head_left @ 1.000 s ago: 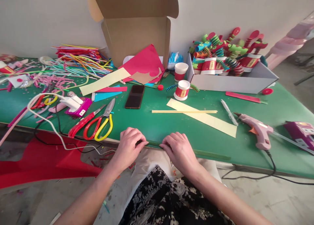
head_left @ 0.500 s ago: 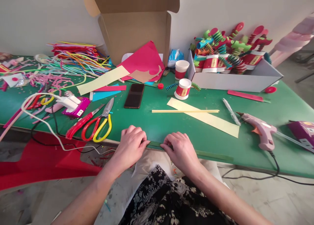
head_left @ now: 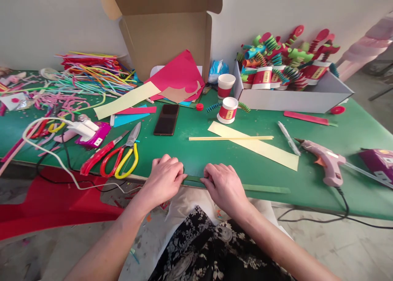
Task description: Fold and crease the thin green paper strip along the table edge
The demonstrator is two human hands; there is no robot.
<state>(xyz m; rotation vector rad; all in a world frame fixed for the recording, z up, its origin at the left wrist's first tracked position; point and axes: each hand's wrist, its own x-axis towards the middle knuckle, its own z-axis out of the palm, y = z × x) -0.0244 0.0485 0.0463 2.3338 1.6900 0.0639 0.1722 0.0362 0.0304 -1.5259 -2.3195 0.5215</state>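
A narrow green paper strip lies along the front edge of the green table. My left hand is closed, pinching the strip near its left part. A short way to the right, my right hand is also closed on it, with thumb and fingers together. Between the hands a short stretch of the strip shows, and its right part runs out past my right hand. Beyond the hands, thin pale sticks lie across a cream paper strip.
Scissors and a red-handled knife lie left of my hands. A phone and a paper cup figure stand farther back. To the right is a glue gun; behind it, a white box holds colourful paper figures.
The view has shifted slightly. Both hands keep their grip on the green strip, and its right part looks a little lifted from the table edge.
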